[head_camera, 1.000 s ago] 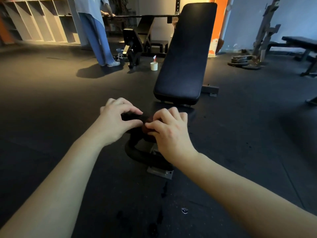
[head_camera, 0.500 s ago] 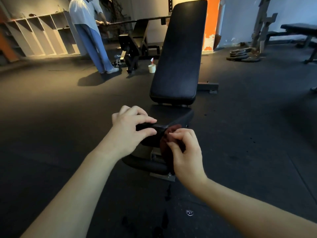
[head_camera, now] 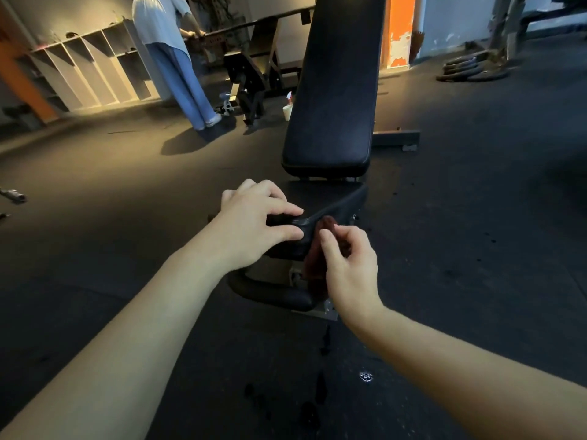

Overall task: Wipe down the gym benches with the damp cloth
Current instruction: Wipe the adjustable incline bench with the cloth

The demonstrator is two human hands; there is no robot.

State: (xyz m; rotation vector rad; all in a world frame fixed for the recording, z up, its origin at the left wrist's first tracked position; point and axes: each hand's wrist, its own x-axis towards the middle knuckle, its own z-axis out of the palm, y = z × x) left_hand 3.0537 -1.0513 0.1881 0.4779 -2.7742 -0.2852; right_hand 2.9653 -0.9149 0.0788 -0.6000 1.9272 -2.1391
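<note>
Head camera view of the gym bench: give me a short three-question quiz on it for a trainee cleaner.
1. True or false: the right hand pinches the dark red cloth at the front of the black padded seat.
2. The left hand and the seat: A) it grips the seat's front edge; B) it hovers clear of the seat; C) it is out of view.
3. Missing word: the dark round weight plates lie stacked on the rubber ___.
Key: 1 true; 2 A; 3 floor.
</note>
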